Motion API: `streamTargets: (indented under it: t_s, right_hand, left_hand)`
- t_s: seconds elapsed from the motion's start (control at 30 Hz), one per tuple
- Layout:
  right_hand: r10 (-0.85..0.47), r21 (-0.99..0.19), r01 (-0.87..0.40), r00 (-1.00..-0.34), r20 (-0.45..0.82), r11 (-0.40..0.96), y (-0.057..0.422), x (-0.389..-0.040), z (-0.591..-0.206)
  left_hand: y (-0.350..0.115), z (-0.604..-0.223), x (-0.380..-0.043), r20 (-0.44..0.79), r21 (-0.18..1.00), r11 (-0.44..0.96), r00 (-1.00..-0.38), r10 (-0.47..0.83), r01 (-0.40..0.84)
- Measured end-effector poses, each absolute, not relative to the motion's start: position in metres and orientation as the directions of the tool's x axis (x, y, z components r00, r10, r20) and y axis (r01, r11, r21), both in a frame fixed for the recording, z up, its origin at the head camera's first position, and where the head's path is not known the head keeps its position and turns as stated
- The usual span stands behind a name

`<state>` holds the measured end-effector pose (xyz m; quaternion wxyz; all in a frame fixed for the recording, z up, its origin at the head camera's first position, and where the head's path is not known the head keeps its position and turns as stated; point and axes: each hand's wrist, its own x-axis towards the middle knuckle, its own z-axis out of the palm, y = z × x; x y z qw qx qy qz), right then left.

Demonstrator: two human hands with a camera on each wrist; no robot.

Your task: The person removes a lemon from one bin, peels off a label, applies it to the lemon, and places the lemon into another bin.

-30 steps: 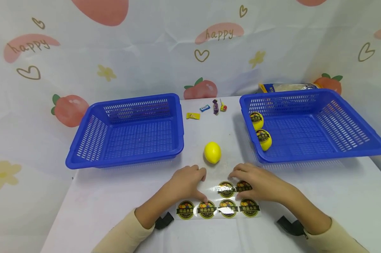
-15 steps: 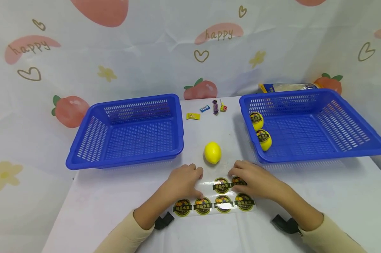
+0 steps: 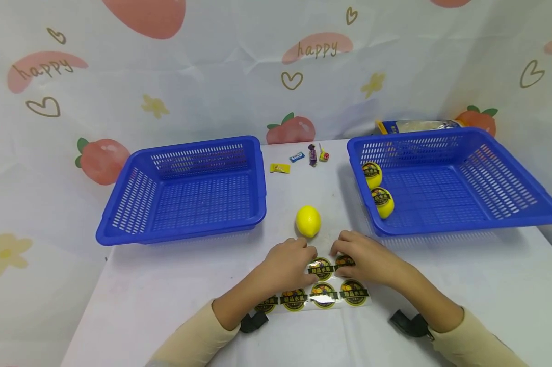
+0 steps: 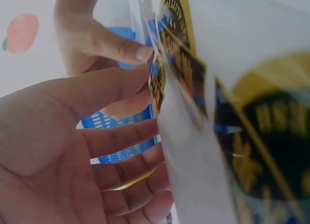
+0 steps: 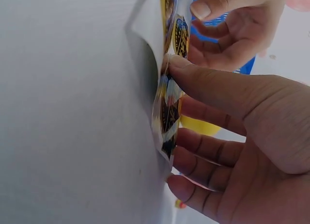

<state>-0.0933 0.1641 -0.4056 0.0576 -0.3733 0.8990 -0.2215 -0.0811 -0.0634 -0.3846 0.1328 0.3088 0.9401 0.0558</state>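
Observation:
A clear sheet of round black-and-gold fruit stickers (image 3: pixel 323 294) lies on the white table before me, its upper left part bare of stickers. My right hand (image 3: pixel 369 257) holds the sheet near its upper right sticker, the thumb pressed on it and the fingers at the far edge. In the right wrist view part of the sheet (image 5: pixel 169 107) bends up off the cloth. My left hand (image 3: pixel 287 262) reaches over the sheet from the left, its thumb and fingertips touching near the upper middle sticker (image 4: pixel 156 83). Just beyond both hands sits a yellow lemon (image 3: pixel 308 221).
A blue basket (image 3: pixel 184 237) stands at the left. Another blue basket (image 3: pixel 468 224) at the right contains two stickered lemons (image 3: pixel 382 202). Between them at the back lie a yellow wrapped candy (image 3: pixel 280 168), a blue one (image 3: pixel 296 157), a purple one (image 3: pixel 312 155) and a lollipop (image 3: pixel 323 154).
The sheet has shifted slightly left and away from me with my right hand. My left hand has since moved right across the sheet, closer to the right hand.

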Motion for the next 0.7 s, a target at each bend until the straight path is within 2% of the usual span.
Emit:
streamTargets:
  t_s: [0.23, 0.4, 0.7]
  right_hand:
    - [-0.701, -0.456, -0.647, -0.71, 0.069, 0.611, 0.1654, -0.0938, -0.4061]
    - [-0.694, -0.469, -0.631, -0.718, 0.053, 0.617, 0.1658, -0.094, -0.4059]
    - [-0.694, -0.481, -0.634, -0.717, 0.071, 0.605, 0.166, -0.0943, -0.4083]
  left_hand:
    - [-0.0571, -0.3888, -0.0833, -0.165, 0.237, 0.786, -0.773, 0.612, 0.572]
    - [-0.0576, -0.3889, -0.0836, -0.16, 0.297, 0.769, -0.765, 0.624, 0.566]
    - [-0.0571, -0.3887, -0.0837, -0.16, 0.327, 0.75, -0.749, 0.643, 0.574]
